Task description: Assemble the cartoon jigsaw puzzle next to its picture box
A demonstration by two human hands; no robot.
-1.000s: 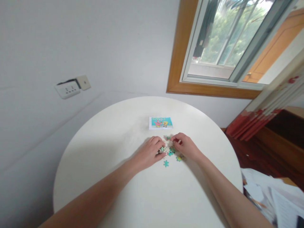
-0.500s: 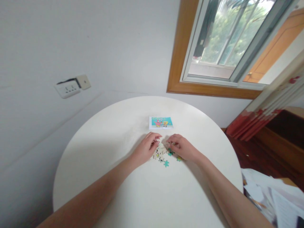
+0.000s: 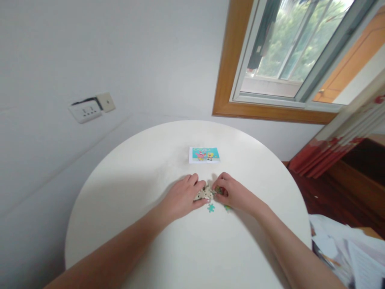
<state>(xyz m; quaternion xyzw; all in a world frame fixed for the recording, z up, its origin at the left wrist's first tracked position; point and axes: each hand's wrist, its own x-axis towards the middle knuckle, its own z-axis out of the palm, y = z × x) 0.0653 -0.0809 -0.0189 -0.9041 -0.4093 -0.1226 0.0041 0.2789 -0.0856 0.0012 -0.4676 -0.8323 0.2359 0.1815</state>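
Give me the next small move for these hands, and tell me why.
I'd turn over one pale-side-up piece from the pile of puzzle pieces: most there show pale sides, while the teal piece nearer the person shows colour. Both the left hand and right hand are already at the pile.

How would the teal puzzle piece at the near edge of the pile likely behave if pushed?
The teal puzzle piece lies flat on the white table, so it would likely slide rather than roll or tip. Small and thin-looking, it is probably light. Its knobbed outline may catch on the pile.
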